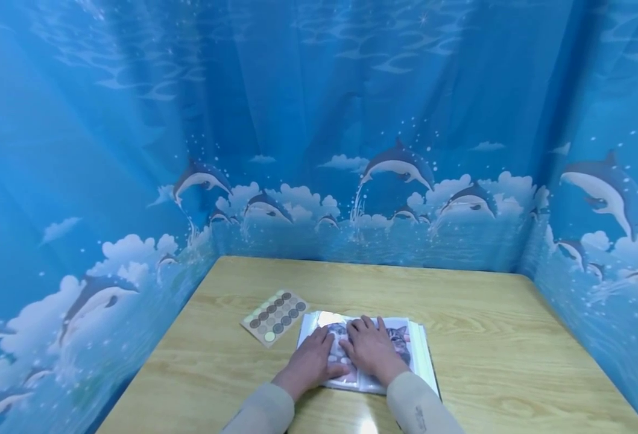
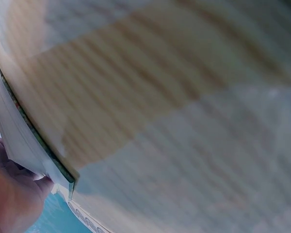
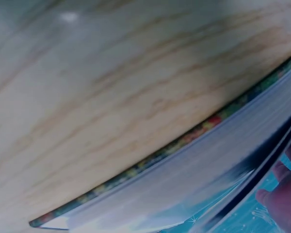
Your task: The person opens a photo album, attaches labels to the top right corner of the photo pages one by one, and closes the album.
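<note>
A photo album point(image 1: 423, 361) lies open on the table, with cat photos in its clear sleeves. On the left page rests my left hand point(image 1: 310, 360), its fingers extended over the picture and its thumb toward the lower part of the page. My right hand point(image 1: 373, 348) presses near the middle fold, fingers spread, partly covering the tabby cat photo point(image 1: 400, 340). In the left wrist view the left hand point(image 2: 17, 199) is at the album's page edge. The right wrist view shows the album's patterned cover edge point(image 3: 184, 141) under thick white pages, with right-hand fingers point(image 3: 283, 194) above.
A sheet of round stickers point(image 1: 275, 316), dark and pale green, lies tilted left of the album. The wood-grain table point(image 1: 514, 361) extends around them. Blue curtains point(image 1: 319, 120) with dolphins stand behind the table and along both sides.
</note>
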A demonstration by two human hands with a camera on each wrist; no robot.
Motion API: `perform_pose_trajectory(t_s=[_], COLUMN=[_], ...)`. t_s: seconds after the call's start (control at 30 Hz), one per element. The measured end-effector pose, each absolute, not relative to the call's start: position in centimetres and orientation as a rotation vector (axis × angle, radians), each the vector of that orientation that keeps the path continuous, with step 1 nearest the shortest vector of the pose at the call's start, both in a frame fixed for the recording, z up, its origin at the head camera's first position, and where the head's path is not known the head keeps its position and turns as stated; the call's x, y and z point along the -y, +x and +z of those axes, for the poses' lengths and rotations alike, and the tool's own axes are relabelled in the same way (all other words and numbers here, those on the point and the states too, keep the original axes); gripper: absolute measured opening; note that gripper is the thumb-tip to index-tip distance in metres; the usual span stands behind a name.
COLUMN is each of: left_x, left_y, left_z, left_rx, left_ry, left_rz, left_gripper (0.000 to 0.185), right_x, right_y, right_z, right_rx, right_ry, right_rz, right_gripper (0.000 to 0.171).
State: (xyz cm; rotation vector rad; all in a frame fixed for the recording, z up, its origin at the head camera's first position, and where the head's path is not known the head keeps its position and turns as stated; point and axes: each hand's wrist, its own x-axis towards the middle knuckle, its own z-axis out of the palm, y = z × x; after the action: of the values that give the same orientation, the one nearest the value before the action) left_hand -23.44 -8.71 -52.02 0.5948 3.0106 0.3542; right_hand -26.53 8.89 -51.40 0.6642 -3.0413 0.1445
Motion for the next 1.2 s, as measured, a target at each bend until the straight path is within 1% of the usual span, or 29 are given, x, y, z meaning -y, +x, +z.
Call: perform_pose_trajectory(t_s=[0.53, 0.9, 1.2], left_x=[8.7, 8.8, 8.8], left_y=[-23.4, -23.5, -23.4], left_z=[-51.8, -51.8, -51.9], left_rx=[-3.017, -3.014, -3.009], left_ry=[0.618, 0.614, 0.611], left_rz=[0.351, 0.342, 0.299], left_gripper=[0.091, 0.091, 0.091], right_x=[-9.2, -9.9, -10.0], right_y=[-26.5, -26.2, -26.4], right_z=[-51.8, -51.3, -51.7], right_rx=[3.039, 3.019, 3.038], right_ry=[0.670, 0.745, 0.756], right_rz=[0.197, 0.253, 0.208], right_gripper=[0.061, 0.058, 0.061])
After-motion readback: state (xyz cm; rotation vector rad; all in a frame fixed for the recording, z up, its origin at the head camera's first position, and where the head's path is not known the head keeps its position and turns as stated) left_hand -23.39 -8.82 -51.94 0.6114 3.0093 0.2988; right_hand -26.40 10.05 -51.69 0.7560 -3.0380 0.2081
